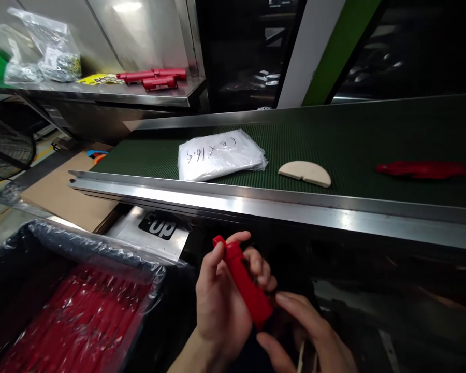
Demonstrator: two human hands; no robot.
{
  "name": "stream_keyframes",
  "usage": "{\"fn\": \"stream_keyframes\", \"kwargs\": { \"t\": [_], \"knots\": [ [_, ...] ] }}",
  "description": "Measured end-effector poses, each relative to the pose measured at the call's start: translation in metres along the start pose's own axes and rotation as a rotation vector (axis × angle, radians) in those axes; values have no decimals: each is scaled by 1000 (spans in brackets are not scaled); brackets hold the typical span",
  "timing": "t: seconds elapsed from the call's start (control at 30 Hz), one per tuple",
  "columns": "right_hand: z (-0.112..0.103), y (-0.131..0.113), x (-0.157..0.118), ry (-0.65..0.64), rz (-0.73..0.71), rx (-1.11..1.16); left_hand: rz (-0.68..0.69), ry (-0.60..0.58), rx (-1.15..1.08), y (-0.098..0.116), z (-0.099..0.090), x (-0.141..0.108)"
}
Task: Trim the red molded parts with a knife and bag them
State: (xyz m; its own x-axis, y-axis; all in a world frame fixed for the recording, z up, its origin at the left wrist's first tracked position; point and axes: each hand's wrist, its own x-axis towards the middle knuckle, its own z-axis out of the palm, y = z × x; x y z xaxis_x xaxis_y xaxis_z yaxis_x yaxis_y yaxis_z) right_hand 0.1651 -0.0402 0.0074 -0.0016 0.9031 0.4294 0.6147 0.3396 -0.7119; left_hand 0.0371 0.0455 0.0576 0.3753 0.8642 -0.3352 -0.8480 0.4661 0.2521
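Observation:
In the lower middle, my left hand (227, 300) is closed round a long red plastic part (246, 285) with a small loop at its upper end. The thumb presses near that loop, and the other fingers curl behind the part. My right hand (310, 331) is at the part's lower end, with thumb and forefinger on either side of it. A thin pale strip (302, 356) shows by the right palm; its kind I cannot make out. Dark shadow hides the right hand's other fingers.
Ahead runs a green conveyor belt (147, 155) with a metal edge, bearing white plastic bags (221, 155), a pale half-round piece (305, 172) and a red item (423, 169). A lined crate (155, 282) of red items stands left. Red parts (159, 82) lie on a steel shelf (112, 94).

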Motion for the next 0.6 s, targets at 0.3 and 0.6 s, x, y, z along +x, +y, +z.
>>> {"fn": "stream_keyframes", "kwargs": {
  "t": [0.3,0.6],
  "knots": [
    [-13,-5,11,-50,-23,-21,44,178,-8,-8,4,0],
    [-33,0,25,124,295,172,13,115,79,7,-11,-7]
  ]
}}
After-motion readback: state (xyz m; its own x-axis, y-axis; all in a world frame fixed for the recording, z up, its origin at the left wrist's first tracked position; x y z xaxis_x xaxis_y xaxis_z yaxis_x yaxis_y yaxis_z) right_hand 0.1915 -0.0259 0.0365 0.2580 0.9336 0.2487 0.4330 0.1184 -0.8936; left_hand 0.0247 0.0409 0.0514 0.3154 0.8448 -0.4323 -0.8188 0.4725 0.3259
